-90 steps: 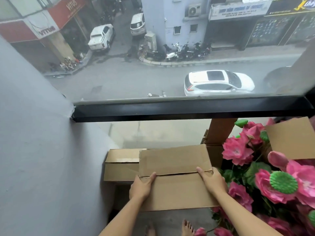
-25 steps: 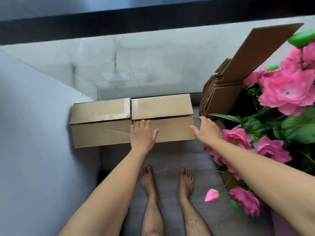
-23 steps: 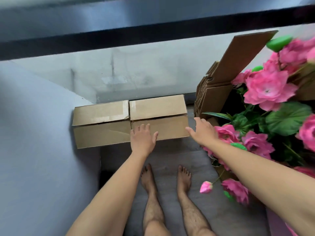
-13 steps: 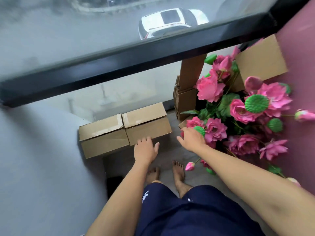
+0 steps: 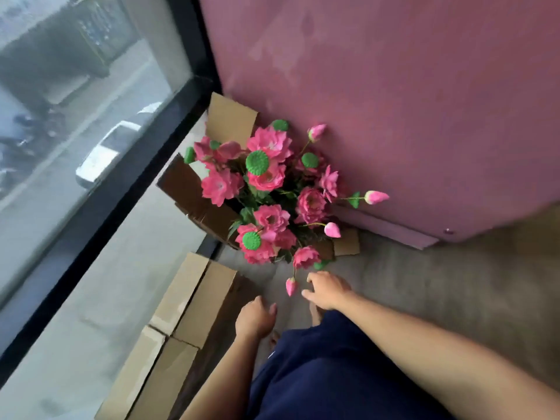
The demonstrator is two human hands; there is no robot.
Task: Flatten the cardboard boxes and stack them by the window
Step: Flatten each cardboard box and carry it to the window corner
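Grey carpeted floor (image 5: 424, 283) below big window (image 5: 75, 116): flattened brown cardboard boxes (image 5: 194, 301) already lying against its base. Left hand (image 5: 254, 319), right hand (image 5: 325, 291) loose-fingered, grasping nothing. Unflattened boxes unseen; probably nearly finished.

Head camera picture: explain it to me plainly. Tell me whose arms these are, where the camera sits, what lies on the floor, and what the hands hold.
The camera sits on a person's head, looking down, so the arms are the wearer's own. The left hand and right hand are both loose and hold nothing. On the floor, flattened cardboard boxes lie beside the window. Further along, pink artificial flowers stand among more cardboard, against a pink wall. The dark blue at the bottom is the wearer's shorts.
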